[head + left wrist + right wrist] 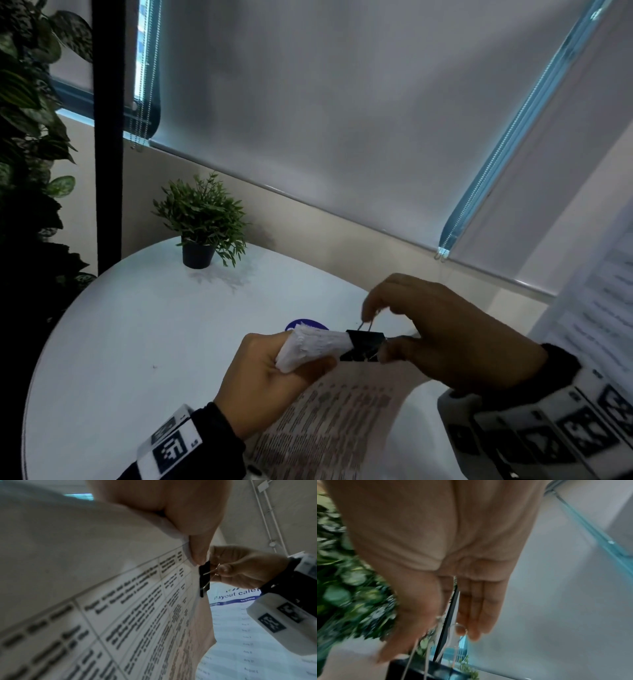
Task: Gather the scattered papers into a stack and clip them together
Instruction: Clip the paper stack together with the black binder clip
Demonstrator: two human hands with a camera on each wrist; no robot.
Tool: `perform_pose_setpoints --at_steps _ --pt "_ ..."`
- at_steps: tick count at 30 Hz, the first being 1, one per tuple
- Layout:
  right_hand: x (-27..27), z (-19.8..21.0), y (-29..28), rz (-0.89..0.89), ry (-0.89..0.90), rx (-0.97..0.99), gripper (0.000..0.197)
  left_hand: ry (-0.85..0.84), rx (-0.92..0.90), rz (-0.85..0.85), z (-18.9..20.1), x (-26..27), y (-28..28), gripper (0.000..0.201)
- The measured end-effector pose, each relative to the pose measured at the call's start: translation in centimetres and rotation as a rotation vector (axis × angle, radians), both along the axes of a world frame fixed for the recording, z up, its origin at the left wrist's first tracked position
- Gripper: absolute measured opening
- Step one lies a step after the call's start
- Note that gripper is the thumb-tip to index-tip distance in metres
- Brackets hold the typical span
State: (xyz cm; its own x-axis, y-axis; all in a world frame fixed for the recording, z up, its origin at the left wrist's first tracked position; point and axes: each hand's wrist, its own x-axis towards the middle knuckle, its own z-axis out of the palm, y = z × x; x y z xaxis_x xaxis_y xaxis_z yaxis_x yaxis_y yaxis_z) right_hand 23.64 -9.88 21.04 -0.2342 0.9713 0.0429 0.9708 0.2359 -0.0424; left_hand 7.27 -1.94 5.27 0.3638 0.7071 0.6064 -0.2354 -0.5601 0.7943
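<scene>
A stack of printed papers (318,421) is lifted off the round white table (113,342), and my left hand (270,373) grips it near its top edge (311,346). A black binder clip (364,345) sits on that edge, just right of my left fingers. My right hand (424,329) pinches the clip's wire handles (368,322) between thumb and fingers. The left wrist view shows the papers (120,601) close up with the clip (205,578) at their edge and my right hand (243,568) on its wires. The right wrist view shows the clip (423,669) and its wires (453,635) below my fingers.
A small potted plant (202,222) stands at the back of the table. A blue round thing (305,324) lies partly hidden behind the papers. Large leafy plants (30,137) and a black post (108,137) are at the left. Another printed sheet (596,308) shows at the right edge.
</scene>
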Motion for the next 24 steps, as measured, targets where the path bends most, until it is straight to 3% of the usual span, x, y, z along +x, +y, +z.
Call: perform_pose_setpoints --at_steps 2,4,6,10,12,14,16,19,22,23,24 --pt "0.8 0.1 0.2 -0.013 0.219 0.116 0.042 -0.020 -0.036 0.009 0.3 -0.3 0.2 0.024" --pt "1.2 -0.3 0.2 0.048 0.471 0.339 0.019 -0.037 -0.076 0.012 0.7 -0.4 0.4 0.018" --pt "1.5 -1.5 0.8 0.053 0.533 0.353 0.016 -0.054 -0.109 -0.006 1.1 -0.4 0.3 0.023" --pt "1.5 -3.5 2.1 0.040 0.511 0.233 0.025 -0.072 -0.180 -0.025 1.0 -0.5 0.4 0.024" --pt "1.5 -3.6 2.5 0.009 0.467 0.125 0.056 -0.094 -0.208 -0.013 0.8 -0.5 0.5 0.022" --pt "1.0 -4.2 2.8 -0.034 0.247 0.006 0.081 -0.104 -0.211 -0.005 0.8 -0.5 0.4 0.025" --pt "0.5 -5.5 3.3 -0.010 0.047 0.034 0.071 -0.107 -0.220 -0.007 0.7 -0.3 0.3 0.026" --pt "0.1 -5.9 3.9 -0.059 0.005 -0.001 0.039 -0.086 -0.204 -0.064 0.6 -0.2 -0.2 0.023" --pt "0.0 -4.9 3.7 -0.109 0.075 -0.067 0.035 -0.072 -0.194 -0.061 0.9 -0.3 -0.3 0.022" --pt "0.5 -4.2 3.5 -0.134 0.077 -0.034 0.041 -0.082 -0.192 -0.039 1.2 -0.4 -0.1 0.021" --pt "1.5 -3.8 3.0 -0.178 0.107 0.013 0.064 -0.091 -0.200 -0.013 1.3 -0.6 0.1 0.021"
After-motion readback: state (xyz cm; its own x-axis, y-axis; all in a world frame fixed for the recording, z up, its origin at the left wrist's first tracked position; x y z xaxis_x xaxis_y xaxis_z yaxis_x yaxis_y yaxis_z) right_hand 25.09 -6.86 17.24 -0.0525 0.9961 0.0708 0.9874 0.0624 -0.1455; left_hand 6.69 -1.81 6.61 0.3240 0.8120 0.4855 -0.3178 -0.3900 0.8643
